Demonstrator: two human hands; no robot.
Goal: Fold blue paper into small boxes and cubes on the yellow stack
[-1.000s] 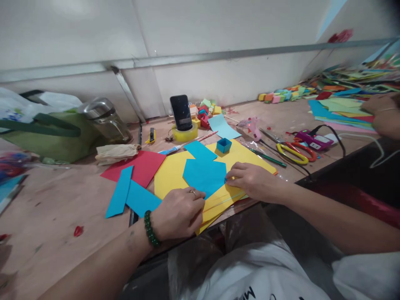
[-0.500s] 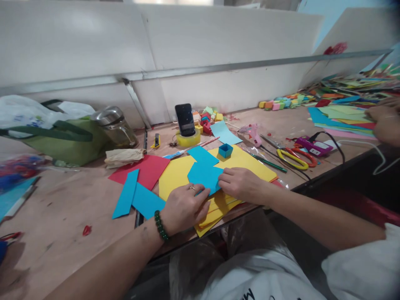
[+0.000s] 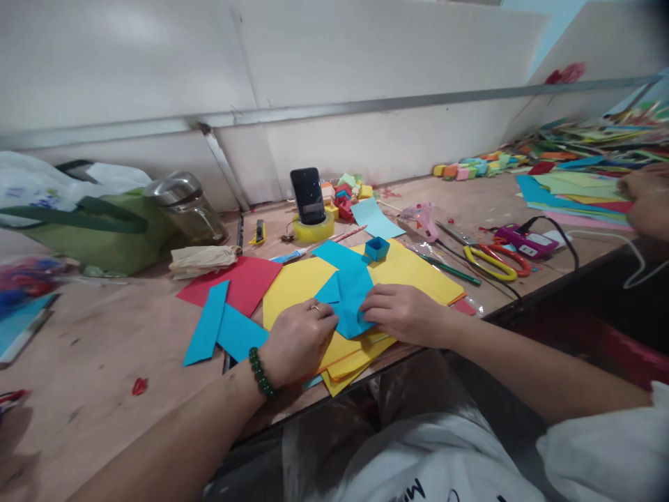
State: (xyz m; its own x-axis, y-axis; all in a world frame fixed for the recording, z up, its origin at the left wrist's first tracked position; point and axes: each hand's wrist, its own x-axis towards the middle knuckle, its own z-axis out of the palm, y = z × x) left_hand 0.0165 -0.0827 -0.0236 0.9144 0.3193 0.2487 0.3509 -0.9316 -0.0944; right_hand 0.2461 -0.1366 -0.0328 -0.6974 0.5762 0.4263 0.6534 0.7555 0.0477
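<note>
A blue paper piece (image 3: 349,295), partly folded, lies on a stack of yellow sheets (image 3: 412,268) at the table's near edge. My left hand (image 3: 297,341), with a ring and a green bead bracelet, pinches its left side with curled fingers. My right hand (image 3: 400,312) presses on its right lower corner, fingers together. A small folded blue paper box (image 3: 376,247) stands on the yellow sheets just beyond. Another blue sheet (image 3: 339,255) lies behind the folded piece.
Red paper (image 3: 237,280) and blue strips (image 3: 219,331) lie at left. A phone (image 3: 307,195) stands in a tape roll. Scissors (image 3: 491,261), a glue gun (image 3: 423,217), a jar (image 3: 182,206) and a green bag (image 3: 99,226) are about. Another person's hand (image 3: 645,199) rests on paper at right.
The blue paper has been folded inward and looks smaller. Both hands have moved closer together over it.
</note>
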